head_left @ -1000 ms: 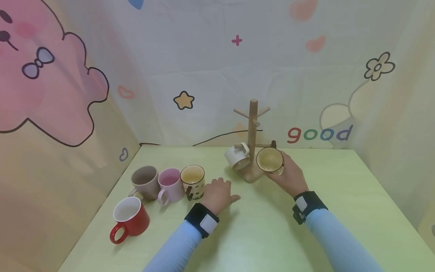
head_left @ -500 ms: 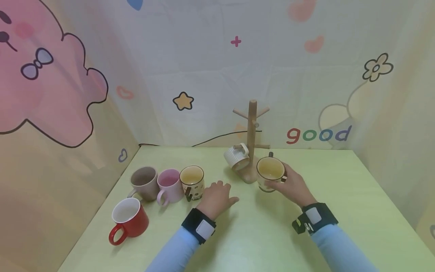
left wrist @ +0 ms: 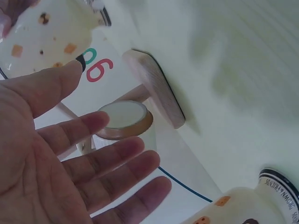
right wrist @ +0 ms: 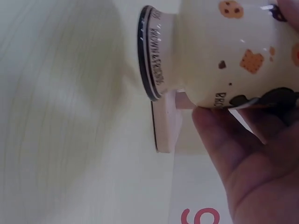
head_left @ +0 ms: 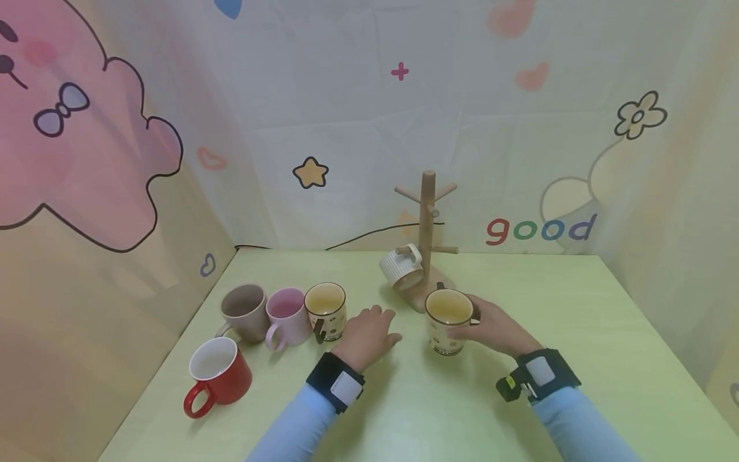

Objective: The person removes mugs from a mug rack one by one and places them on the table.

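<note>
In the head view, my right hand (head_left: pixel 493 327) grips a cream mug (head_left: pixel 441 341) with a cookie pattern, upright in front of the wooden mug tree (head_left: pixel 426 224). In the right wrist view, fingers curl round the side of this mug (right wrist: pixel 210 60), and its foot appears apart from the table. A dark part shows beyond its rim. A white ribbed mug (head_left: pixel 398 266) hangs tilted from a lower left peg. My left hand (head_left: pixel 365 337) holds nothing; the left wrist view shows its fingers (left wrist: pixel 117 182) extended and spread. Beside it stands a second cream patterned mug (head_left: pixel 331 323).
Left of the second cream mug stand a pink mug (head_left: pixel 294 327) and a grey-brown mug (head_left: pixel 251 317). A red mug (head_left: pixel 231 378) with a white inside is nearer the front left. A patterned cloth (head_left: pixel 346 96) hangs behind the pale table (head_left: pixel 416 410).
My right hand has drawn the cream mug away from the tree's lower right peg, down and towards me, slightly to the left. My left hand has barely moved.
</note>
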Demonstrator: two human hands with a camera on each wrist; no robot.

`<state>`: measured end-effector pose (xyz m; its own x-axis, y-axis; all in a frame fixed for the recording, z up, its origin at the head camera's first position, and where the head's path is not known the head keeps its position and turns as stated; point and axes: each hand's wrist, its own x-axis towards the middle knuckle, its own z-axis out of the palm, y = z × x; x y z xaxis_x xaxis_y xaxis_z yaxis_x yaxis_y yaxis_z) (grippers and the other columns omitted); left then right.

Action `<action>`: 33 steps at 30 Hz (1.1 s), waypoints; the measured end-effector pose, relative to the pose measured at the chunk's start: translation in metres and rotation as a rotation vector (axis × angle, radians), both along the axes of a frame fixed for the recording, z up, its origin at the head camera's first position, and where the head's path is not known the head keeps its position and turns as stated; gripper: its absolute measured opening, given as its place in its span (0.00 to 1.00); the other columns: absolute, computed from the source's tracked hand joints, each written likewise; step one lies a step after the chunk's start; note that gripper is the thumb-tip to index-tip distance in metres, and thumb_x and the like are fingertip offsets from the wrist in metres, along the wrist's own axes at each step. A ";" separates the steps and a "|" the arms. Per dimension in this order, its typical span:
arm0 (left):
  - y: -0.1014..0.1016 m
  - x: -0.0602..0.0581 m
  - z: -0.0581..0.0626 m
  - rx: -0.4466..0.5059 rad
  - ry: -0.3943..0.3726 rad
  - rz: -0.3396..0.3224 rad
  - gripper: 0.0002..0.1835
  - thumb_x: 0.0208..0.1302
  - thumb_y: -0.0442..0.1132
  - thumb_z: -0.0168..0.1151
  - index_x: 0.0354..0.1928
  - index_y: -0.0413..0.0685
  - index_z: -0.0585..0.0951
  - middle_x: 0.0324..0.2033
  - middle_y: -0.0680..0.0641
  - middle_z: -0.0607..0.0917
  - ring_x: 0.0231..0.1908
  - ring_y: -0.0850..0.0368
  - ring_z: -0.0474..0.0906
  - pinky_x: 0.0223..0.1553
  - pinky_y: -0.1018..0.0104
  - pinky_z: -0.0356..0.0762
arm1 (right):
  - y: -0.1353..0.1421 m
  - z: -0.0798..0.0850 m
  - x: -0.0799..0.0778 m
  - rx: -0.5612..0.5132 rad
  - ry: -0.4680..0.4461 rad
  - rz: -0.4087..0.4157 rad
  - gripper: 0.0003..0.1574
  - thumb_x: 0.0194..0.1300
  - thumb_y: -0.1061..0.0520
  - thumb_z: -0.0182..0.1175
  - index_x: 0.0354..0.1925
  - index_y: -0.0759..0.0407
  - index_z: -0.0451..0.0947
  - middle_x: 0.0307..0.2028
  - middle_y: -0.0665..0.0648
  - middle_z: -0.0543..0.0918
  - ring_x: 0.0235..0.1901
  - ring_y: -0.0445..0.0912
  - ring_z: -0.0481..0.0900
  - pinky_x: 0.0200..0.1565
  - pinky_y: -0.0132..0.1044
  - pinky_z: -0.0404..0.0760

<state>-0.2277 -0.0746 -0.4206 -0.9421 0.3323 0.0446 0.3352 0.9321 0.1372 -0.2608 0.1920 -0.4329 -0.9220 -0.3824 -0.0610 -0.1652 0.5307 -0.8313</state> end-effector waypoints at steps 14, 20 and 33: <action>0.004 -0.009 0.009 0.001 -0.017 -0.184 0.30 0.60 0.46 0.73 0.62 0.50 0.73 0.50 0.45 0.82 0.43 0.52 0.82 0.38 0.60 0.81 | -0.007 0.002 0.013 -0.082 -0.206 0.359 0.47 0.56 0.54 0.74 0.69 0.59 0.66 0.62 0.59 0.76 0.64 0.61 0.69 0.61 0.63 0.67; 0.006 -0.006 0.011 -0.083 -0.077 -0.252 0.30 0.57 0.44 0.75 0.62 0.51 0.77 0.49 0.49 0.82 0.44 0.57 0.81 0.40 0.63 0.80 | -0.012 0.007 0.016 -0.081 -0.249 0.479 0.46 0.55 0.58 0.74 0.68 0.58 0.67 0.61 0.58 0.77 0.62 0.58 0.71 0.61 0.61 0.67; 0.008 0.000 0.010 -0.060 -0.152 -0.373 0.10 0.58 0.44 0.74 0.41 0.57 0.86 0.34 0.61 0.86 0.34 0.67 0.78 0.37 0.70 0.76 | -0.015 0.007 0.014 -0.134 -0.330 0.629 0.45 0.54 0.60 0.73 0.68 0.58 0.67 0.61 0.59 0.76 0.61 0.56 0.71 0.62 0.55 0.67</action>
